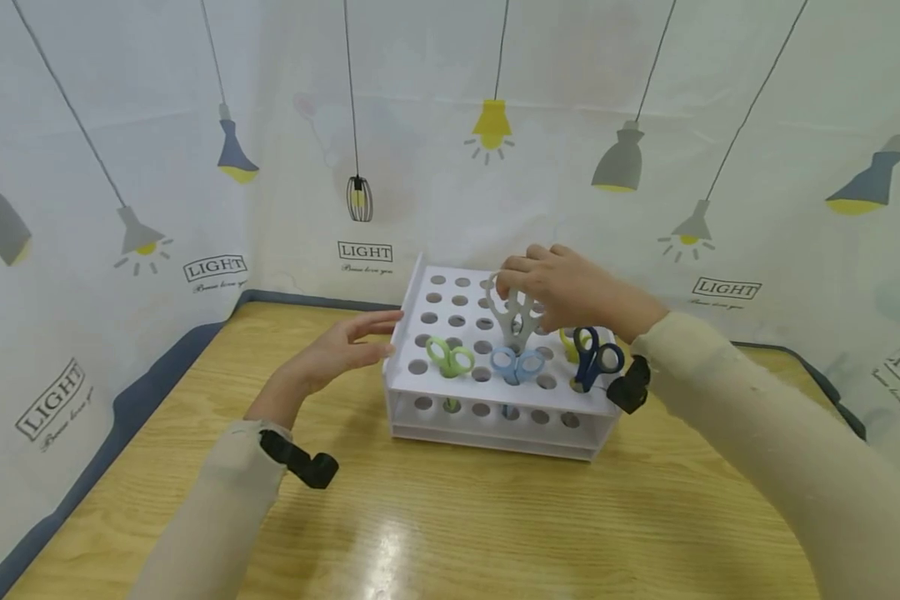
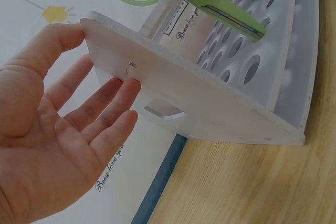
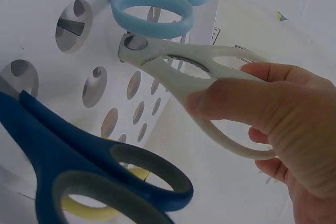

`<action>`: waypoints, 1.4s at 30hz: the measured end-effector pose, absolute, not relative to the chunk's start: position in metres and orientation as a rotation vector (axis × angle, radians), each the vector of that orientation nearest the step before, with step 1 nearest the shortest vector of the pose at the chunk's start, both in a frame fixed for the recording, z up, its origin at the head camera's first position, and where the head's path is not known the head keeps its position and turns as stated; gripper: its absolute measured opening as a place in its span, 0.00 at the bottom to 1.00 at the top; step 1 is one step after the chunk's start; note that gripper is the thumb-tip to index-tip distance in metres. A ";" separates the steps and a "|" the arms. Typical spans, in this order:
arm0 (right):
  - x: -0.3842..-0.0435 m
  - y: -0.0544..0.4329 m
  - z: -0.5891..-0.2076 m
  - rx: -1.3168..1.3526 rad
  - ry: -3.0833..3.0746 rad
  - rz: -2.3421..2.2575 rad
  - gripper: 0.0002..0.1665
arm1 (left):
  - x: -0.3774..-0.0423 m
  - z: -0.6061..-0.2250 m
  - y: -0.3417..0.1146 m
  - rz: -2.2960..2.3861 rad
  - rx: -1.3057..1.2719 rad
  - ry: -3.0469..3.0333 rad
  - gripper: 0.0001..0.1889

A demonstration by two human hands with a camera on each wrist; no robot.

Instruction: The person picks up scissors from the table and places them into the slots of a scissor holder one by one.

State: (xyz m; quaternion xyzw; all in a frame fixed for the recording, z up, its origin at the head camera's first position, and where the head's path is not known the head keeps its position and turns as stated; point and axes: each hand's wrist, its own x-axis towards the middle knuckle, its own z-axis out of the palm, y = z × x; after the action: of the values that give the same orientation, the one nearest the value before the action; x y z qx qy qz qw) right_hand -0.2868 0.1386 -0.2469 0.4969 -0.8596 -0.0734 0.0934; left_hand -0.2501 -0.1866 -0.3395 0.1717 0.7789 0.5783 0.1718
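My right hand (image 1: 562, 283) grips the handles of white scissors (image 3: 173, 72), which stand upright over the rack with their pivot near its top. Whether the tips sit in a hole is hidden. The white rack (image 1: 495, 447) has rows of round holes on two levels. My left hand (image 1: 345, 346) touches its left side panel (image 2: 210, 103) with straight fingers. Standing in the holes are green scissors (image 1: 450, 358), light blue scissors (image 1: 517, 367), dark blue scissors (image 1: 597, 358) and yellow scissors (image 1: 568, 343), the last partly hidden behind the dark blue pair.
Under the rack is a wooden table (image 1: 435, 525). A white cloth (image 1: 435, 100) printed with hanging lamps surrounds the table at the back and sides. Both wrists carry small black cameras, one (image 1: 300, 460) on the left and another (image 1: 630, 386) close to the dark blue scissors.
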 end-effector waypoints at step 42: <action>-0.266 0.157 -0.231 1.324 -2.658 0.203 0.22 | -0.251 -0.341 -0.184 1.637 0.498 2.221 0.30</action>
State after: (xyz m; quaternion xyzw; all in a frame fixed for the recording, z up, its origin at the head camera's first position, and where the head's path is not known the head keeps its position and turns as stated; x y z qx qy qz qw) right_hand -0.2657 0.1574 -0.2313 0.4431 -0.8901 0.0681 0.0824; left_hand -0.2506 -0.1844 -0.3407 0.1751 0.7809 0.5756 0.1679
